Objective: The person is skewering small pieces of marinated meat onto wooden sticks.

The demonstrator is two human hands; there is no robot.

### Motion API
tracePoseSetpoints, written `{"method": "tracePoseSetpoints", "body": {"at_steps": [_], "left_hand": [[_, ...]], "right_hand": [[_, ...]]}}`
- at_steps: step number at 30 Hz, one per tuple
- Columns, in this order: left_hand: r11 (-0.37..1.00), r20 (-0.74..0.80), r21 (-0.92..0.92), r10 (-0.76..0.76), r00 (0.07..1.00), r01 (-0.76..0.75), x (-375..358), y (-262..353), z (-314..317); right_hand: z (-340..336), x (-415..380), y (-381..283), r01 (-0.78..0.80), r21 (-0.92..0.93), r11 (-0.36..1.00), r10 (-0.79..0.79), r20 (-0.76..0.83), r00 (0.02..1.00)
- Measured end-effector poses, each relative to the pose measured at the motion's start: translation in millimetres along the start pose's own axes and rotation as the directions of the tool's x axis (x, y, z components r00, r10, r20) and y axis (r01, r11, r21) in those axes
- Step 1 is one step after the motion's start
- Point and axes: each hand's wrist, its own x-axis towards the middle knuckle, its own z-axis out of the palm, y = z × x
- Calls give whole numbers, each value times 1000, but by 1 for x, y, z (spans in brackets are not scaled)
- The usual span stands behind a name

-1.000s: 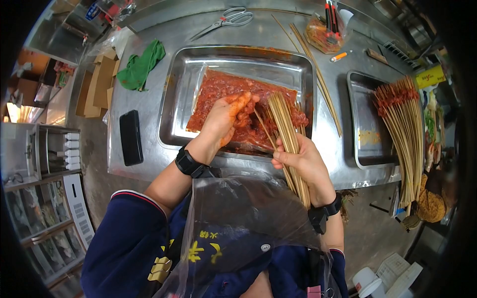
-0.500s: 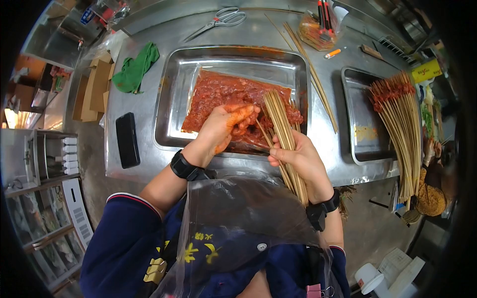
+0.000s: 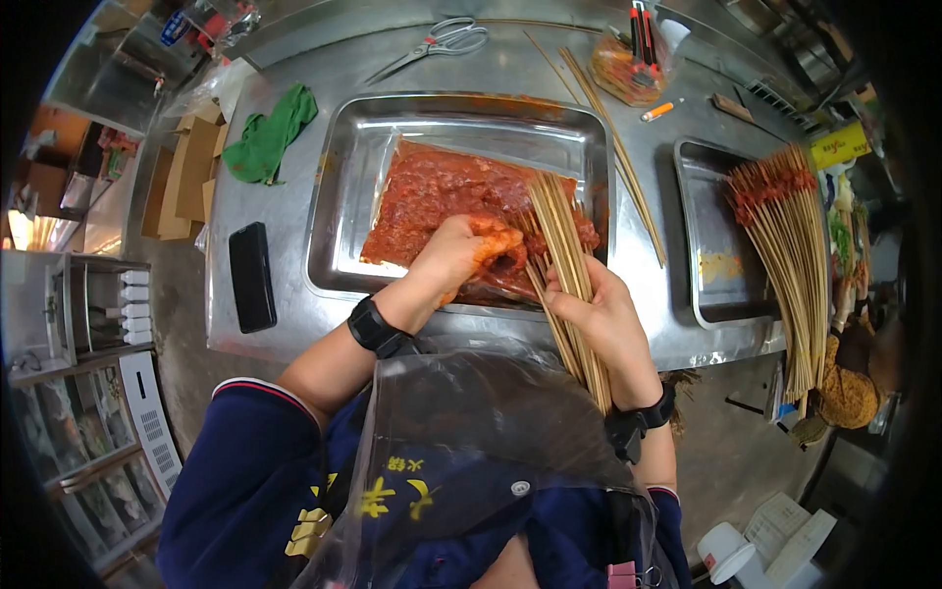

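Note:
In the head view, a steel tray (image 3: 343, 147) holds a slab of red marinated meat pieces (image 3: 442, 182). My left hand (image 3: 459, 257), smeared with red marinade, is over the near part of the meat. Its fingers are curled in a pinch around a piece of meat (image 3: 506, 261), partly hidden by the fingers. My right hand (image 3: 603, 309) grips a thick bundle of bamboo skewers (image 3: 562, 236). The bundle slants over the tray's near edge, its upper ends above the meat. A thinner skewer leans out of the bundle toward the left fingertips.
A second steel tray (image 3: 721, 285) on the right carries many loaded meat skewers (image 3: 785, 226). Loose skewers (image 3: 628, 172) lie between the trays. Around them are scissors (image 3: 432, 47), a green cloth (image 3: 270, 137), a phone (image 3: 252, 277), an orange pen (image 3: 659, 111) and a bag with red-handled tools (image 3: 633, 69).
My left hand has shifted slightly right and down, its fingers curling more tightly. The skewer bundle and my right hand have moved a little to the right.

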Motion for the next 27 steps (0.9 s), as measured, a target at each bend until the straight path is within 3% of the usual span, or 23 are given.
{"method": "tracePoseSetpoints", "body": {"at_steps": [4, 7, 9, 12, 13, 16, 17, 20, 21, 24, 27], "left_hand": [[992, 29, 117, 47, 998, -50, 13, -9, -3], [962, 10, 230, 147, 989, -145, 19, -10, -5], [929, -53, 331, 191, 980, -163, 17, -8, -12], [914, -184, 330, 309, 933, -238, 14, -4, -34], [885, -133, 363, 358, 924, -291, 10, -2, -41], [711, -104, 687, 303, 947, -152, -7, 9, -43], [557, -65, 816, 351, 934, -153, -7, 7, -41], [222, 57, 965, 345, 937, -141, -3, -4, -37], [291, 125, 920, 419, 899, -263, -6, -3, -31], [210, 137, 939, 502, 854, -274, 0, -5, -20], [71, 164, 976, 381, 910, -206, 4, -6, -15]], "right_hand": [[-4, 2, -7, -245, 160, 956, 216, 175, 961], [-6, 7, -5, -247, 317, 916, 182, 222, 958], [-8, 9, 0, -221, 332, 917, 163, 196, 967], [-11, 8, 1, -210, 345, 915, 163, 161, 973], [-11, 8, 2, -205, 344, 916, 161, 153, 975], [-10, 6, 5, -184, 334, 924, 144, 139, 980], [-11, 6, 6, -173, 329, 928, 135, 134, 982], [-8, 5, 2, -202, 248, 947, 179, 113, 977], [-7, 5, 3, -194, 254, 948, 172, 108, 979], [-5, 4, 3, -182, 248, 951, 164, 92, 982], [-4, 5, -1, -195, 205, 959, 180, 90, 980]]}}
